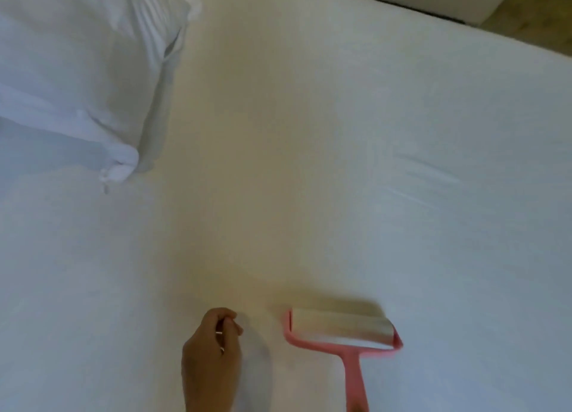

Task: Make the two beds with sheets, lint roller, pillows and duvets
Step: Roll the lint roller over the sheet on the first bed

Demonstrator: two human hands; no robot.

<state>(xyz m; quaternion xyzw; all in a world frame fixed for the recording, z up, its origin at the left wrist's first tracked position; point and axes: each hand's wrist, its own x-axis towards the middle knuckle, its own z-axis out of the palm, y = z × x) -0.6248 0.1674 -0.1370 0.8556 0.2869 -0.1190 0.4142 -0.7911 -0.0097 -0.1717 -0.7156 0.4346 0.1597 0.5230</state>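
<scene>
Currently your left hand [212, 346] rests on sheet [309, 164] at its near edge, fingers curled, nothing seen in them. Pink roller [342, 328] lies on sheet just right of it, handle running off frame. White pillow [77, 71] at far left corner.
</scene>
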